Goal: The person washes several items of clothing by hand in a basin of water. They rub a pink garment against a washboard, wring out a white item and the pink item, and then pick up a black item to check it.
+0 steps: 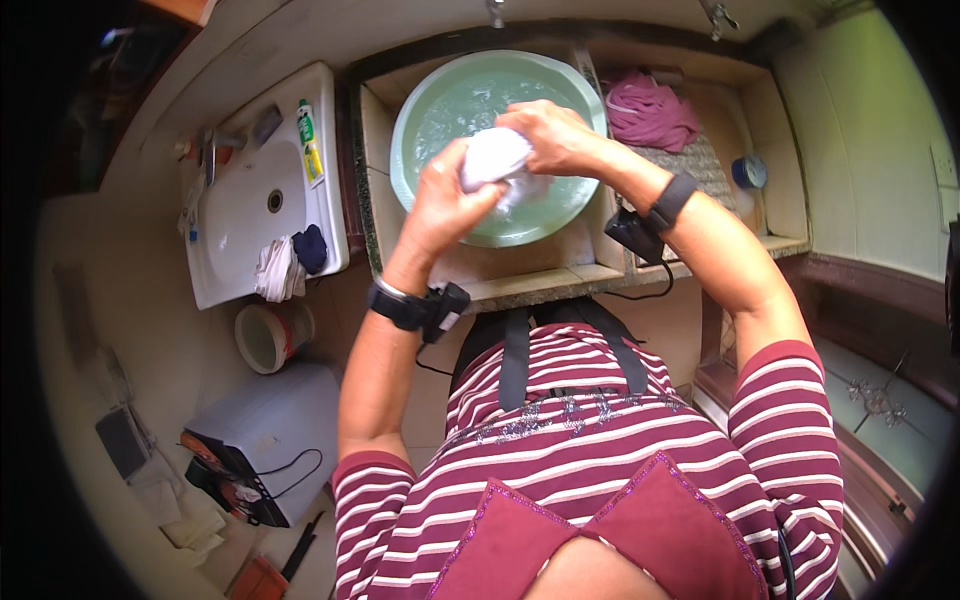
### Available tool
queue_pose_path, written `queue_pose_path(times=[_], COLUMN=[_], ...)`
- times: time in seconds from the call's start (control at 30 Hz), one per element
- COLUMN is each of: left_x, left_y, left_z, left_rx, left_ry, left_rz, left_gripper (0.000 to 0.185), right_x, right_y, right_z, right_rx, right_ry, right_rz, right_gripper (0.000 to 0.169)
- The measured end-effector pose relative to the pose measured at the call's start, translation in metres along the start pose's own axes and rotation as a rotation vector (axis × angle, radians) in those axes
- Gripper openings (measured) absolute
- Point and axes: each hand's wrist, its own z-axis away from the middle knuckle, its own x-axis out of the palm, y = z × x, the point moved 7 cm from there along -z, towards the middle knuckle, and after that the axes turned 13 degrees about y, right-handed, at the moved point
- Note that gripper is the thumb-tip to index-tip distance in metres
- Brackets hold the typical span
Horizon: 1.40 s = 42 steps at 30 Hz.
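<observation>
A bunched white cloth (pixel 495 156) is held between my two hands, over a pale green plastic basin (pixel 403 161) of water. My left hand (pixel 446 199) grips the cloth from the left, its thumb along the lower side. On the other side, my right hand (pixel 551 139) has its fingers curled at the cloth's right edge. Part of the cloth hangs blurred below the hands, close to the rippled water (pixel 450 97). The basin stands in the left compartment of a tiled washing trough (pixel 525 289).
In the trough's right compartment lie pink fabric (pixel 652 112), a ribbed washboard surface (pixel 694 169) and a blue-lidded tub (pixel 748 172). Left is a white washbasin (pixel 240 214) with a toothpaste tube (pixel 309 142), a striped cloth (pixel 279 270) and a dark cloth (pixel 309 249). Below stands a bucket (pixel 259 337). Taps (pixel 720 21) overhang the trough.
</observation>
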Motion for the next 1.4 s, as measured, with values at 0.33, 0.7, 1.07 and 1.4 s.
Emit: queue_pose_path(times=[0.33,0.7,1.07,1.4], left_x=[0.055,0.075,0.119,0.163], left_y=[-0.123,-0.097,-0.106,-0.077], left_z=[0.092,0.008,0.041,0.019], left_rx=[-1.390,-0.779,-1.034,-0.896], left_ry=[0.026,0.361,0.226,0.086], left_rz=[1.255,1.763,1.608,1.814], left_gripper=[0.151,0.057,0.077,0.079], right_x=[-0.060,-0.111,-0.043,-0.094], right_y=[-0.122,-0.094,-0.005,-0.028], right_z=[-0.014,0.072,0.100,0.111], right_rx=[-0.545,-0.026,0.676,0.491], right_ry=[0.227,0.513,0.422,0.443], right_rz=[0.186,0.300,-0.594,-0.332], right_gripper=[0.037,0.042,0.033,0.047])
